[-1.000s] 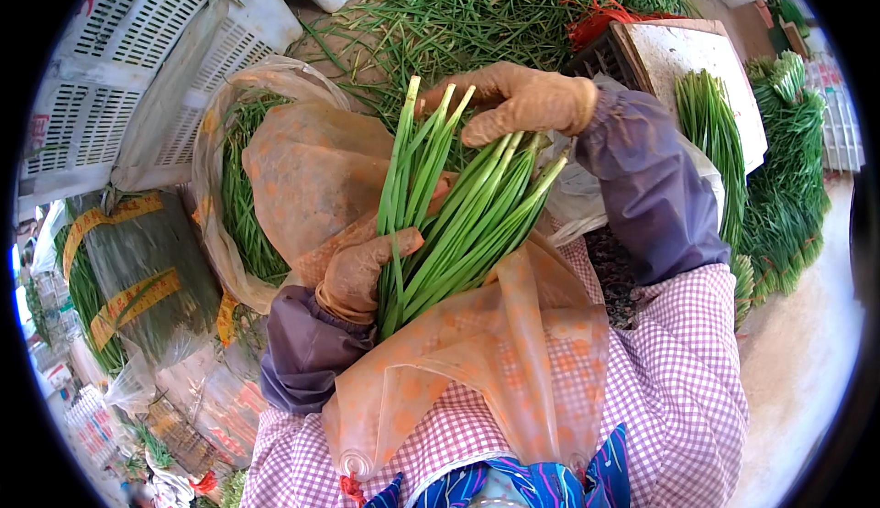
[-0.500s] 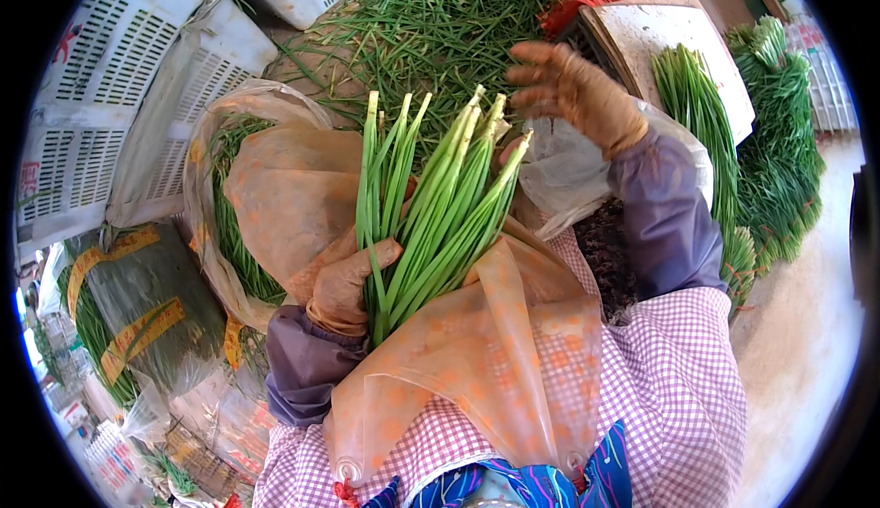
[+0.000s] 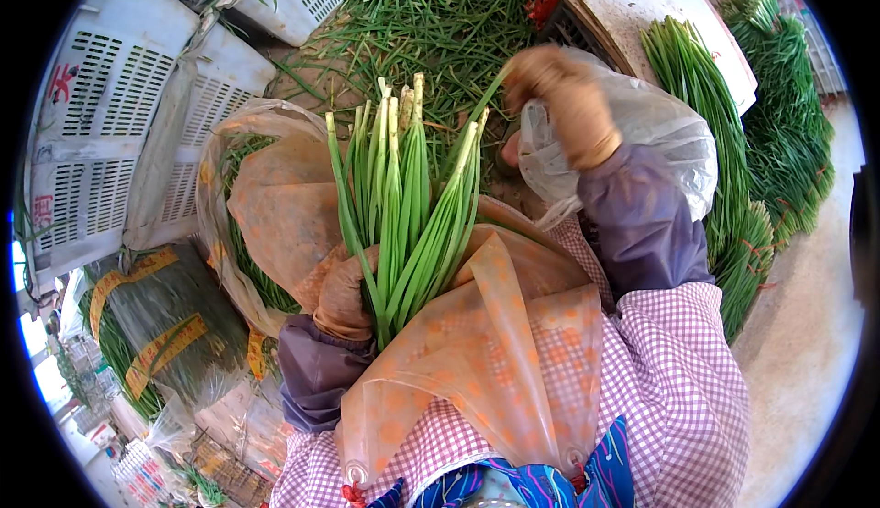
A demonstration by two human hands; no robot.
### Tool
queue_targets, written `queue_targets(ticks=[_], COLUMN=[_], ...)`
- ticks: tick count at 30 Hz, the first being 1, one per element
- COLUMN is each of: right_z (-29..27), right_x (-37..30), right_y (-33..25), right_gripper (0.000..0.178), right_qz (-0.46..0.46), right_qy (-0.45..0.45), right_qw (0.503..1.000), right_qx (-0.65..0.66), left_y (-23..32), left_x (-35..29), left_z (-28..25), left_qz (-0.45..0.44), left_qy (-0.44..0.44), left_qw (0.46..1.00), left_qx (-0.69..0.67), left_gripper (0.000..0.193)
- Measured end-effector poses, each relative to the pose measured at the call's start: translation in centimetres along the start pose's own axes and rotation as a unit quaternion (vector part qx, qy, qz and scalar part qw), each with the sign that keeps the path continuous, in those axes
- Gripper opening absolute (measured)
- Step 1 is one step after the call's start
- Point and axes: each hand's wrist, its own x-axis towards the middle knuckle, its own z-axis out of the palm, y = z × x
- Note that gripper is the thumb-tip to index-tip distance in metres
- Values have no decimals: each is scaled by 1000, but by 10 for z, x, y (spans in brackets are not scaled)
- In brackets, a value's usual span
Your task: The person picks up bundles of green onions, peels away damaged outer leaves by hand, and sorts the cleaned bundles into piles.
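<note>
A bunch of green garlic chives with pale cut ends stands fanned out in front of me, ends pointing away. My left hand, in a brown glove, is closed around its lower part. To the right, my gloved right hand is smeared by motion. Its fingertips pinch a long chive leaf that slants down toward the bunch. Beneath the bunch, a translucent orange-patterned plastic apron covers my lap, and the bunch's lower leaves are hidden behind its folds.
Loose chive leaves litter the ground ahead. White slatted crates stand at left, beside a plastic bag of chives. A clear bag lies by my right arm. Tied chive bundles and a white board are farther right.
My right hand, spread and bare of anything before, has closed on a leaf. The bunch has shifted left and stands more upright in my left hand.
</note>
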Motion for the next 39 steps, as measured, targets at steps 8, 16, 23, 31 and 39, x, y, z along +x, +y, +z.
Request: queue_targets(ticks=[8, 16, 23, 31, 39], right_z=[-48, 38, -42, 0, 28], right_x=[35, 13, 66, 26, 18], right_y=[-22, -21, 18, -5, -7], right_gripper=[39, 19, 13, 35, 32], right_qz=[72, 93, -44, 133, 186], right_qy=[45, -319, 70, -258, -378], right_qw=[996, 942, 997, 956, 907], right_qx=[-37, -44, -7, 36, 22], left_y=[-3, 0, 3, 3, 2], left_x=[4, 4, 1, 3, 4], left_z=[1, 2, 7, 1, -1], left_qz=[-50, -53, -41, -71, -15], left_qy=[-9, -12, -35, -20, -21], left_qw=[997, 996, 996, 994, 999], left_qx=[-58, -65, -69, -76, 29], left_gripper=[29, 31, 32, 32, 40])
